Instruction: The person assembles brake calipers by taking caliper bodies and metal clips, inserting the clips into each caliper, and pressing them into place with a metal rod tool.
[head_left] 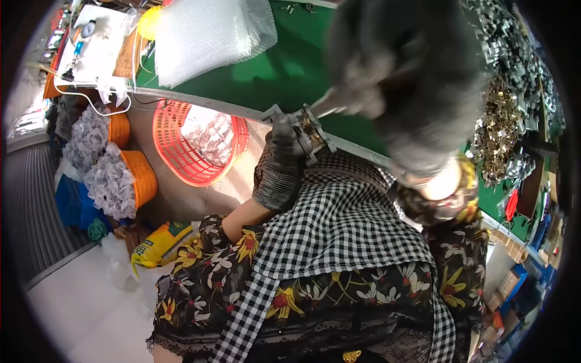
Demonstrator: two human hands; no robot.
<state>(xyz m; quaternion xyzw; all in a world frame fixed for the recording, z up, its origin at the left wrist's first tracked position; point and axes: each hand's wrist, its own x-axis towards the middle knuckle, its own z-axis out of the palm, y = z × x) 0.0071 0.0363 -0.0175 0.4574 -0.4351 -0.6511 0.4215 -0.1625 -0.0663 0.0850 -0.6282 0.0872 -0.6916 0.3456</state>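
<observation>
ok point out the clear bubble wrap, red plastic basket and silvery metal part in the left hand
Clear bubble wrap (pixel 209 42), head view, middle of sheet
Red plastic basket (pixel 166 142), head view, slotted side wall
Silvery metal part (pixel 310 131), head view, exposed middle

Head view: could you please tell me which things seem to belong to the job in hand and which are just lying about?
Seemingly in use:
metal fitting, in the left hand
blurred tool-like piece, at the right hand

Seemingly lying about:
bubble wrap
red basket
yellow bag
round gauge
</observation>
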